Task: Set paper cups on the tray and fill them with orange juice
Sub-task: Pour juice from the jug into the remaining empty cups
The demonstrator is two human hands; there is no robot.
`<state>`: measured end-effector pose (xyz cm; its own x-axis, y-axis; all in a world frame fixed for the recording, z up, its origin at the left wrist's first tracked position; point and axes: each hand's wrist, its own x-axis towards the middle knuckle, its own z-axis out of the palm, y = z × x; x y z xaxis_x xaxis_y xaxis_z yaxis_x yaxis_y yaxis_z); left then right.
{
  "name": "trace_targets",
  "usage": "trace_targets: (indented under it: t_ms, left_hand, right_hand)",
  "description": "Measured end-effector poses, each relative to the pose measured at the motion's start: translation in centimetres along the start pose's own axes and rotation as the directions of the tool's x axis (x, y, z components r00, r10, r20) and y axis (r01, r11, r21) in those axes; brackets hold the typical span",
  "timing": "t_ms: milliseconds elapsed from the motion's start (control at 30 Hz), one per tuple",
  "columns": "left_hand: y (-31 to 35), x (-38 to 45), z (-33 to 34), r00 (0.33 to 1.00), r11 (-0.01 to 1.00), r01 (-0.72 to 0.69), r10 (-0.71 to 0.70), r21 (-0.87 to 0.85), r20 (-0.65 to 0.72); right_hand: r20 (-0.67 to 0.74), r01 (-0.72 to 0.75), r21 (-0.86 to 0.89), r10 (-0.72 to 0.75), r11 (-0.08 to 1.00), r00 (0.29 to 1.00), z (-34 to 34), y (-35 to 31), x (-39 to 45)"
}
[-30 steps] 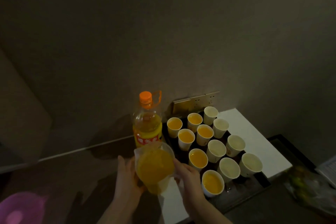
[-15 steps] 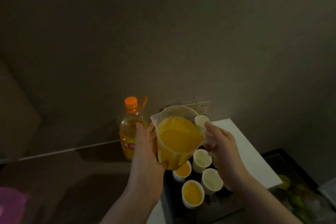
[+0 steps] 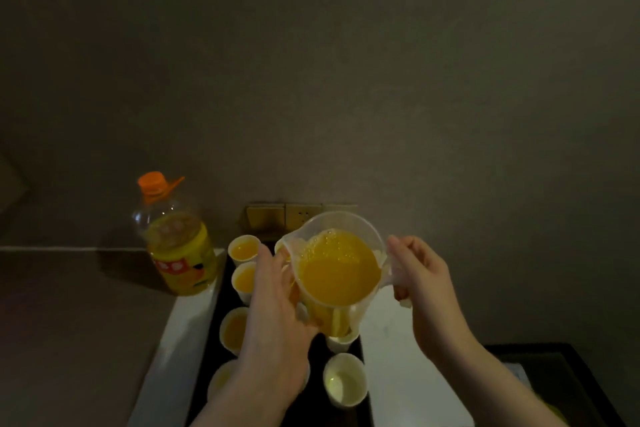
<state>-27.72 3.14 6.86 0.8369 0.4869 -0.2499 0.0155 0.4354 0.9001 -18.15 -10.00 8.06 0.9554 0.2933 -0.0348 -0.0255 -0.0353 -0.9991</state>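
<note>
A clear plastic jug [image 3: 337, 267] holding orange juice hangs above the dark tray [image 3: 221, 295]. My right hand [image 3: 420, 282] grips its handle. My left hand [image 3: 277, 315] is pressed against its left side and underside. Several paper cups stand on the tray: cups with juice [image 3: 244, 250] along the left, an empty cup [image 3: 346, 383] at the near right, and another cup [image 3: 341, 340] directly under the jug, mostly hidden. My hands and the jug hide the remaining cups.
A large juice bottle [image 3: 178, 246] with an orange cap stands left of the tray on the brown counter. The tray lies on a white board [image 3: 401, 357]. A wall socket [image 3: 301, 215] is behind the jug. A dark object [image 3: 554, 374] sits at the right.
Both hands have carried the jug from the near left edge up and over the tray's cups. The view has swung, so the bottle and tray now sit further left and closer.
</note>
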Motion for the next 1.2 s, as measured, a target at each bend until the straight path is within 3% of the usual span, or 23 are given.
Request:
trace_targets:
  t_ms: [100,200,267,400,500,600,667,700,733,767,800,833,867,900,933,1000,1200]
  left_hand:
    - [-1.7,0.0,1.8,0.99,0.988,-0.141,0.141,0.06,0.008]
    - [-2.1,-0.5,4.3,0.998,0.961,-0.044,0.055,0.273,-0.034]
    - [-2.9,-0.2,5.1,0.995,0.989,0.023,-0.008,0.148,-0.102]
    - [-3.8,0.0,5.5,0.975,0.979,0.181,-0.191,-0.092,-0.112]
    - [-5.2,0.6,4.9,0.979,0.985,0.152,-0.161,-0.079,-0.127]
    - [-5.9,1.5,3.3,0.951,0.936,0.289,-0.304,-0.202,-0.049]
    - [-6.3,3.1,1.2,0.956,0.956,0.27,-0.28,-0.117,-0.087]
    - [-6.7,4.0,-0.1,0.958,0.972,0.235,-0.232,-0.001,-0.169]
    - [-7.2,5.2,-1.6,0.956,0.952,0.209,-0.15,0.225,-0.254]
    - [-7.7,6.3,-3.3,0.965,0.829,0.164,-0.022,0.535,-0.261]
    - [-8.3,7.4,-4.9,0.976,0.578,0.13,0.067,0.806,-0.205]
    - [-8.8,8.3,-6.0,0.985,0.284,0.112,0.097,0.952,-0.145]
    - [-9.3,9.2,-7.0,0.991,0.041,0.103,0.078,0.994,-0.106]
    - [-9.9,9.7,-7.5,0.995,-0.113,0.101,0.038,0.989,-0.097]
    - [-10.5,10.2,-7.6,0.995,-0.197,0.103,0.003,0.975,-0.104]
    - [-11.5,10.7,-7.6,0.995,-0.266,0.092,-0.015,0.96,-0.1]
    - [-12.4,10.6,-6.7,0.991,-0.295,0.09,0.118,0.951,-0.057]
  right_hand:
    - [0.063,-0.028,-0.021,0.03,0.999,0.998,-2.9,0.0,0.9]
    - [0.156,-0.077,-0.025,0.08,0.997,0.985,-5.5,0.6,1.9]
    - [0.197,-0.118,-0.009,0.117,0.993,0.973,-6.7,0.9,2.4]
    - [0.199,-0.142,0.003,0.138,0.99,0.97,-7.5,1.6,3.3]
    - [0.198,-0.177,0.022,0.169,0.984,0.965,-7.7,2.0,3.9]
    - [0.186,-0.215,0.026,0.206,0.976,0.961,-7.7,2.5,4.5]
    - [0.183,-0.244,0.039,0.233,0.969,0.955,-7.7,2.8,4.7]
    - [0.183,-0.258,0.043,0.246,0.965,0.952,-7.7,2.9,4.7]
    - [0.178,-0.266,0.043,0.255,0.963,0.95,-7.8,3.0,4.7]
    - [0.173,-0.271,0.041,0.26,0.962,0.95,-7.8,3.0,4.7]
    - [0.172,-0.275,0.04,0.264,0.961,0.949,-7.8,2.9,4.7]
    - [0.174,-0.281,0.042,0.27,0.959,0.947,-7.9,2.8,4.6]
    - [0.176,-0.29,0.045,0.278,0.956,0.944,-8.0,2.7,4.6]
    - [0.181,-0.3,0.05,0.287,0.953,0.941,-8.1,2.6,4.5]
    - [0.188,-0.31,0.048,0.297,0.949,0.936,-8.2,2.6,4.4]
    - [0.199,-0.331,0.026,0.32,0.943,0.926,-8.4,2.4,4.1]
    - [0.189,-0.315,0.032,0.304,0.949,0.934,-8.5,2.0,3.5]
